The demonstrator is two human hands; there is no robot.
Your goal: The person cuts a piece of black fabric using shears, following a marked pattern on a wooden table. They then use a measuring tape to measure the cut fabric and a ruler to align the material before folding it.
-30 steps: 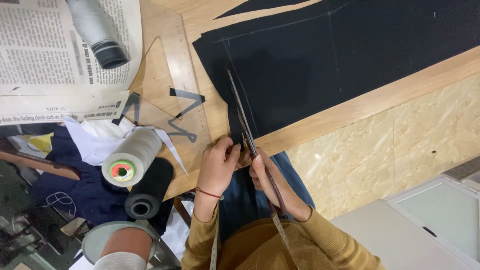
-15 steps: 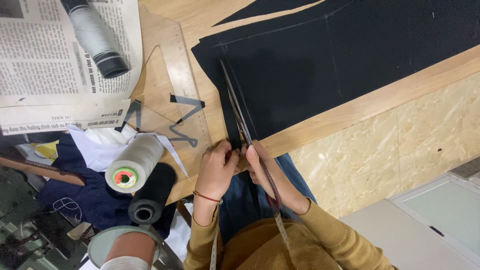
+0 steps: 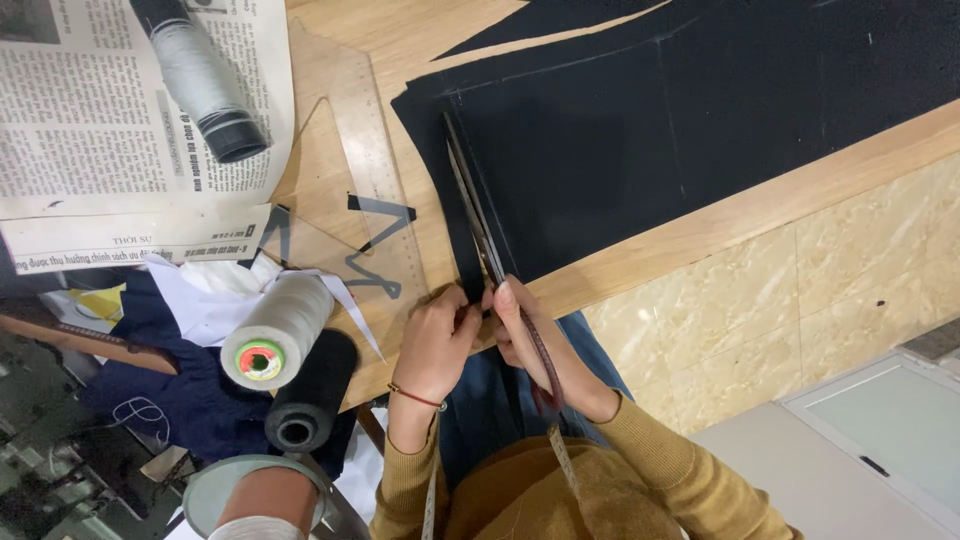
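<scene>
My right hand (image 3: 528, 340) grips the dark red handles of long tailor's scissors (image 3: 478, 222). Their blades lie along the left edge of a black fabric piece (image 3: 640, 140) with faint chalk lines, near the wooden table's front edge. My left hand (image 3: 437, 343) pinches the fabric's edge right beside the scissors' pivot. Both hands touch each other at the table's rim. A measuring tape (image 3: 565, 465) hangs from my neck over a mustard sweater.
A clear plastic set square (image 3: 345, 190) lies left of the fabric. Newspaper (image 3: 90, 130) carries a grey thread cone (image 3: 200, 80). A white cone (image 3: 275, 335) and a black cone (image 3: 305, 400) lie at the table's left corner. Tiled floor is on the right.
The view has shifted slightly; the scissors and both hands sit a little further along the fabric's edge. The grip is unchanged.
</scene>
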